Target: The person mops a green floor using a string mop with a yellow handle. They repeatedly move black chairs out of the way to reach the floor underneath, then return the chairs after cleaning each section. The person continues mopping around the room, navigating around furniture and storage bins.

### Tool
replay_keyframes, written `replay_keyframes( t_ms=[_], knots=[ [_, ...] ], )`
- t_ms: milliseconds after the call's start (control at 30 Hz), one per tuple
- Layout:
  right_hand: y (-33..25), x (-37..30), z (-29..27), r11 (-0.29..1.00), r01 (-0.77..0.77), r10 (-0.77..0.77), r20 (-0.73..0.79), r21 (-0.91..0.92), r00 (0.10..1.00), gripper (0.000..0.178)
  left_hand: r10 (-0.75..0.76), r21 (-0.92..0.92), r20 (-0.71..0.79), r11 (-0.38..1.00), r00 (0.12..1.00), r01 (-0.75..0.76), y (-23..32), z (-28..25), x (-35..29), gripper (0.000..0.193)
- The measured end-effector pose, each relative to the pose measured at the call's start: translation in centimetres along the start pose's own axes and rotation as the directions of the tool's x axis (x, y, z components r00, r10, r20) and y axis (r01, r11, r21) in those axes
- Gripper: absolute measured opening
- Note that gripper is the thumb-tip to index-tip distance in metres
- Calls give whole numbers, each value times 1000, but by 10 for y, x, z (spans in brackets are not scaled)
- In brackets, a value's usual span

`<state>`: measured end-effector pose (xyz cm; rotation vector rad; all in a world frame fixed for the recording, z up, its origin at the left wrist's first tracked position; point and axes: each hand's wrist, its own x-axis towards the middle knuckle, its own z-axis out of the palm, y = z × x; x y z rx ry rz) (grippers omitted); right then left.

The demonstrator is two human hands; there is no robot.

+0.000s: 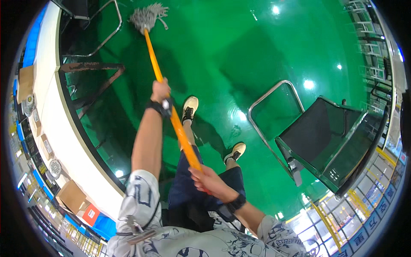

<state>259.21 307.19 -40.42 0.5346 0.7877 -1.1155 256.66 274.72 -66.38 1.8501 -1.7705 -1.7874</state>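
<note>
A mop (153, 55) with a long yellow-orange handle slants from near my waist out to the far left of the floor. Its grey string head (148, 18) lies on the green floor. Partway up the handle, my left hand (160, 90) is wrapped round it, with a dark band on the wrist. My right hand (209, 181) grips the handle near its lower end, where a bit of red shows. Both forearms reach forward, the left one farther out.
On the left runs a long pale table (79, 141) with a rusty metal leg (92, 67) beneath and boxes (72, 196) on top. A black chair (321, 137) with a chrome frame stands at right. Another metal chair frame (115, 34) is at far left. Shiny green floor (205, 55) lies between.
</note>
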Motion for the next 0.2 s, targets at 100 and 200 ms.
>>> replay_keyframes(
  t_ms=[100,200],
  knots=[
    [55,-98,-133,955,2,-92,-289,-297,953,29,-111,-269,290,944,951,192,-66,100,-114,33],
    [129,-225,-232,241,-390,-623,-450,-889,640,36,-202,-184,586,910,785,372,-108,184,-222,37]
  ],
)
